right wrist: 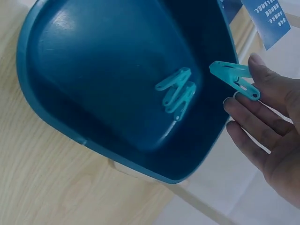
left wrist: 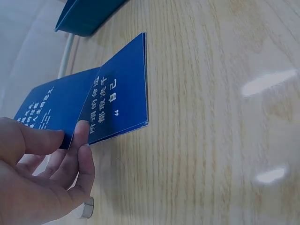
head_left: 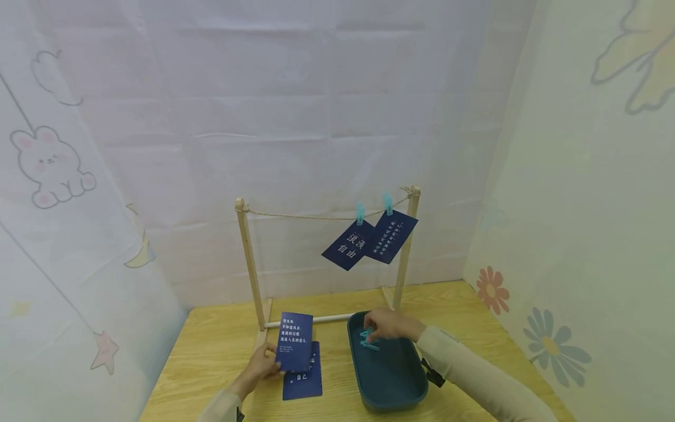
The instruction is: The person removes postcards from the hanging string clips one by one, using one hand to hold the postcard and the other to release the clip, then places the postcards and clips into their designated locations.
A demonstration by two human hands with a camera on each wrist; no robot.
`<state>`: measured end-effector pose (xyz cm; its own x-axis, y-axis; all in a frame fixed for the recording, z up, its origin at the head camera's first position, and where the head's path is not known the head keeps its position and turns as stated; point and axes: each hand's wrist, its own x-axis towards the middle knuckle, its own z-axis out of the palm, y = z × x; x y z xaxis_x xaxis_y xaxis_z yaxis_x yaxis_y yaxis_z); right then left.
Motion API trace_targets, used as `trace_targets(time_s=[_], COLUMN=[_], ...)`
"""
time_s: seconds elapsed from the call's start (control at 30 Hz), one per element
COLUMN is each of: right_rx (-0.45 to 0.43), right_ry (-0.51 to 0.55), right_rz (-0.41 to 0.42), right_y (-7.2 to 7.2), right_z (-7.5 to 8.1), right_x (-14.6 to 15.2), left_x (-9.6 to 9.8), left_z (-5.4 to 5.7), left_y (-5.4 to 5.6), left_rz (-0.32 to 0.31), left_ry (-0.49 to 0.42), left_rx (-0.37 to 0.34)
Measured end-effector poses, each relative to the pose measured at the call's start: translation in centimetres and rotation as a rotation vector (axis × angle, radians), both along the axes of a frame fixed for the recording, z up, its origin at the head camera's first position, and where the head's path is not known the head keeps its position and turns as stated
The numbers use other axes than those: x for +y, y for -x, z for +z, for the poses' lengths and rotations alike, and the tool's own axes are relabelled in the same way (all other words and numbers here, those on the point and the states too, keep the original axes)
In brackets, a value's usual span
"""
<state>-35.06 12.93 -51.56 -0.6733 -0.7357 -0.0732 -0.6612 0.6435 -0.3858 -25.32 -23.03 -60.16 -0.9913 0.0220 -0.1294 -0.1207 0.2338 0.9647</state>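
Note:
My left hand (head_left: 262, 364) pinches a dark blue card (head_left: 295, 340) by its lower left edge, between thumb and fingers. Under that card lies another blue card (left wrist: 117, 93) with white characters, on the table. Over the far end of the dark teal bin (head_left: 390, 375), my right hand (right wrist: 272, 112) holds a turquoise clothespin (right wrist: 234, 77) between thumb and fingers. A few more turquoise clothespins (right wrist: 177, 91) lie on the bin's floor. Two blue cards, a left one (head_left: 345, 245) and a right one (head_left: 392, 237), hang tilted and overlapping from the string, each under a turquoise clothespin.
A wooden frame with a left post (head_left: 250, 264) and a right post (head_left: 406, 252) stands at the back of the wooden table (head_left: 200, 357). A thin string (head_left: 300, 217) spans the post tops, and a white rod (head_left: 332, 319) joins them low down. Printed cloth surrounds the table.

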Motion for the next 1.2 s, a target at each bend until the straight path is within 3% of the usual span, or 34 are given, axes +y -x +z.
trace_targets(time_s=[0.23, 0.57, 0.87, 1.2], right_rx=[0.045, -0.026, -0.051, -0.019], right_ry=[-0.046, -0.056, -0.160, -0.183], right_rz=[0.050, -0.009, -0.071, -0.098], right_y=[-0.7, -1.7, -2.2, -2.5], right_z=[-1.1, -3.3, -4.4, -5.4], right_x=[0.5, 1.7, 2.1, 2.3], left_x=[-0.1, -0.3, -0.1, 0.0], left_z=[-0.3, -1.1, -1.7, -1.8], left_y=[-0.5, -1.1, -1.7, -1.7], left_rz=[-0.029, -0.132, -0.199, -0.201], left_ry=[0.120, 0.085, 0.070, 0.071], left_rx=[-0.075, -0.061, -0.006, -0.106])
